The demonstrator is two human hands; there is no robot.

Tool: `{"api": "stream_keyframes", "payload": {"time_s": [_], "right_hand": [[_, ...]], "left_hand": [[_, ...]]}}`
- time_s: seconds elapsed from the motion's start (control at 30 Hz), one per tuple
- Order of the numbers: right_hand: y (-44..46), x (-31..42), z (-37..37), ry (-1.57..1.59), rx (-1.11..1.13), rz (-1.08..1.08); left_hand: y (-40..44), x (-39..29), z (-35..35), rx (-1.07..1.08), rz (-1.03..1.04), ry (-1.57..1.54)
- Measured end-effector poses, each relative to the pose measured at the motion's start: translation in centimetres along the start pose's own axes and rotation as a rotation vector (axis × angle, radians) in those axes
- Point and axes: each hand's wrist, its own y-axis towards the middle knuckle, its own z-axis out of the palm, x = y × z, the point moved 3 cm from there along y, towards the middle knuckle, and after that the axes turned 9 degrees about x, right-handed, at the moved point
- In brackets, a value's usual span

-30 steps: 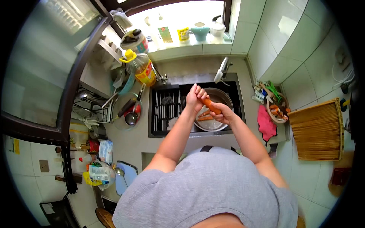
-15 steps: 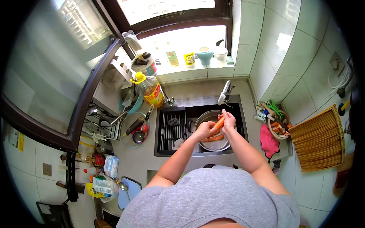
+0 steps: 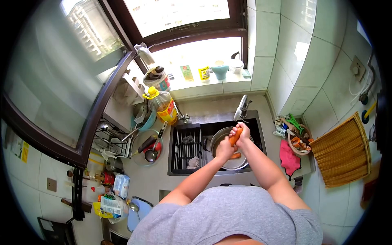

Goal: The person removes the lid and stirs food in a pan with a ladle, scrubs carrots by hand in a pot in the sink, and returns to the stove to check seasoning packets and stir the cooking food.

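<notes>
Both my hands are closed around an orange carrot, held above a metal pot in the dark sink. My right hand wraps its upper part. At the lower end, my left hand grips it, hiding that end. A second carrot lies in the pot, partly covered by my left hand. Just beyond my right hand stands the faucet; I cannot tell whether water runs from it.
A black drying rack fills the sink's left side. Left of it is a glass bowl with a ladle. An oil bottle stands behind. On the right are a basket of scraps and a pink cloth.
The carrot has tipped steeper, and my right hand's fingers have folded around it. My left hand has shifted slightly down and closer to the right. The whole view has moved a little.
</notes>
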Motion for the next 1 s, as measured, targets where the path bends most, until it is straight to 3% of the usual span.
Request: {"api": "stream_keyframes", "payload": {"time_s": [0.03, 0.07, 0.13, 0.2, 0.27, 0.33, 0.4, 0.43, 0.47, 0.53, 0.6, 0.67, 0.73, 0.8, 0.87, 1.0], "right_hand": [[0.3, -0.4, -0.4, 0.034, -0.127, -0.013], [0.7, -0.9, -0.2, 0.037, -0.126, -0.015], [1.2, -1.6, -0.8, -0.022, -0.444, -0.194], [1.9, -2.2, -0.6, -0.208, -0.417, -0.388], [2.0, -1.9, 0.0, -0.392, -0.318, -0.452], [1.1, -0.4, 1.3, -0.286, -0.105, -0.193], [1.3, 0.2, 0.6, -0.059, 0.12, 0.123], [1.4, 0.3, 0.4, -0.03, 0.169, 0.221], [1.3, 0.1, 0.6, -0.028, 0.164, 0.222], [1.3, -0.1, 0.8, -0.301, 0.036, 0.111], [2.0, -0.1, 0.0, -0.368, 0.045, 0.023], [2.5, -0.4, -1.2, -0.62, 0.217, -0.167], [4.5, -2.2, -4.5, -0.806, 0.265, -0.184], [0.1, -1.9, -1.4, -0.893, 0.252, -0.198], [-3.6, -1.5, 1.2, -0.679, 0.458, -0.049], [-2.2, -2.5, 0.3, -0.94, 0.349, -0.307]], "left_hand": [[0.0, 0.0, -0.1, 0.131, -0.192, 0.065], [0.6, -0.6, -0.5, 0.132, -0.19, 0.067], [1.4, -0.8, -0.7, 0.236, -0.369, 0.221], [1.6, -1.0, -1.2, 0.237, -0.387, 0.226], [1.7, -1.0, -1.1, 0.175, -0.229, 0.019], [1.9, -0.9, -1.1, 0.126, -0.172, -0.07], [1.6, -1.6, -2.1, 0.45, -0.282, -0.431], [1.3, -1.0, -1.9, 0.616, -0.459, -0.682], [0.9, -0.8, -2.3, 0.62, -0.462, -0.683], [-0.1, -1.6, -2.1, 0.694, -0.482, -1.295], [-0.4, -3.3, -3.3, 0.555, -0.764, -1.517], [-0.2, -3.2, -3.9, 0.553, -0.756, -1.545], [-0.3, -1.8, -3.2, 0.505, -0.886, -1.541], [-0.1, -0.4, -2.3, 0.498, -0.926, -1.676], [-0.1, 0.5, -2.6, 0.511, -0.85, -1.628], [-0.6, -0.6, -4.5, 0.627, -0.829, -1.607]]}}
